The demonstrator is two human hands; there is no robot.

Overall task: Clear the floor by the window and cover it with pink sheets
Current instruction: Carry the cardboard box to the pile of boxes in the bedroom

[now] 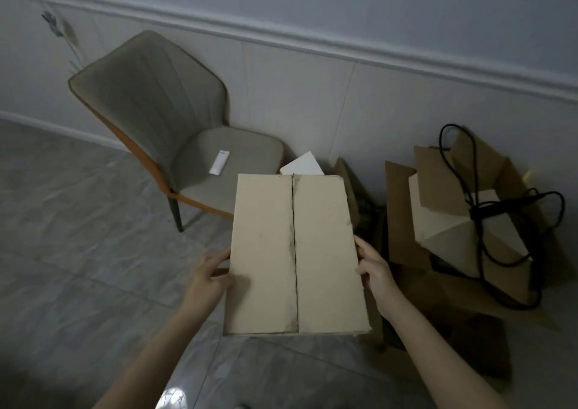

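Head view: left hand (209,279) and right hand (377,271) grip opposite sides of a closed cardboard box (295,254) above the floor (78,236).

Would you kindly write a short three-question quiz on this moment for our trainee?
1. True or false: both hands grip the cardboard box, the left hand on one side and the right hand on the other.
2. What small white thing lies on the seat of the chair? A) a remote-like stick B) a cup C) a shoe
3. What black thing drapes over the open boxes by the wall?

Key: 1 true; 2 A; 3 a cord.
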